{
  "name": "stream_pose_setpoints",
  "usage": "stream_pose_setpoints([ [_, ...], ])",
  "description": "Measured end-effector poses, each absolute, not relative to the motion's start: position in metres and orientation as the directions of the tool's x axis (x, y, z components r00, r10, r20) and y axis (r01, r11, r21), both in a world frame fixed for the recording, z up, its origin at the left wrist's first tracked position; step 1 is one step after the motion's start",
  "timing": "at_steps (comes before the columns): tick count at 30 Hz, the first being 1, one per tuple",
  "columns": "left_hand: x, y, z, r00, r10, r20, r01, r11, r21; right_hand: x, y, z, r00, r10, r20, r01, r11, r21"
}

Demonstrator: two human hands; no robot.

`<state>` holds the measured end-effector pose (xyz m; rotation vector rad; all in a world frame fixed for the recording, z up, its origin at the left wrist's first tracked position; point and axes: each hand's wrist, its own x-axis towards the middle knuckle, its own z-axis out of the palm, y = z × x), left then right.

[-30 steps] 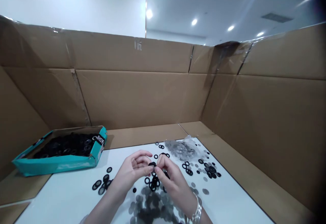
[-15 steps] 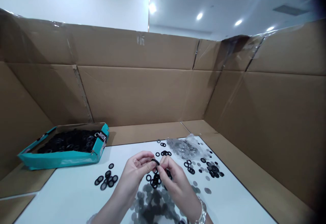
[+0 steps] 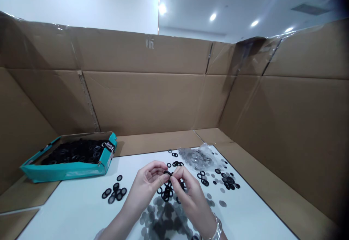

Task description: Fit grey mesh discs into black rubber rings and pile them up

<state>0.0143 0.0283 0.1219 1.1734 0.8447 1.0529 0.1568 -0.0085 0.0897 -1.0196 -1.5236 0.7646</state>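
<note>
A small black ring [image 3: 167, 173] is pinched between the fingertips of both hands, above the middle of the white board. My left hand [image 3: 152, 178] grips its left side with thumb and fingers. My right hand [image 3: 187, 185] has thumb and index finger closed on the ring's right side; a bracelet circles that wrist. Right under the hands lies a pile of black rings [image 3: 167, 193], partly hidden by the fingers. Nearer to me, many thin grey discs [image 3: 158, 202] are spread out in my shadow.
At the left stands a teal box [image 3: 65, 172] full of black rings. Rings with grey discs inside [image 3: 119, 196] lie in a group at left. A clear plastic bag [image 3: 199, 156] of grey discs lies at the back; black pieces [image 3: 229, 182] lie right. Cardboard walls [image 3: 144, 102] surround the board.
Both hands stay close together on the ring. The ring has tilted slightly and the fingertips have shifted a little; nothing else on the board has visibly moved.
</note>
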Motion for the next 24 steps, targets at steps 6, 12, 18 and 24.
stream_pose_setpoints([
  [6,0.018,0.028,0.113,0.259,0.965,-0.041,-0.307,0.122,0.944,0.157,-0.009,0.089,-0.064,0.913,0.404,0.210,0.408,-0.889],
  [12,0.019,0.027,0.109,0.277,0.960,-0.036,-0.382,0.144,0.913,0.156,-0.010,0.096,-0.064,0.925,0.376,0.219,0.380,-0.899],
  [18,0.013,0.025,0.121,0.333,0.942,0.039,-0.207,0.032,0.978,0.162,-0.008,0.100,-0.059,0.925,0.376,0.226,0.380,-0.897],
  [24,0.003,0.029,0.128,0.414,0.910,0.014,-0.075,0.019,0.997,0.170,-0.009,0.105,-0.172,0.932,0.318,0.262,0.355,-0.898],
])
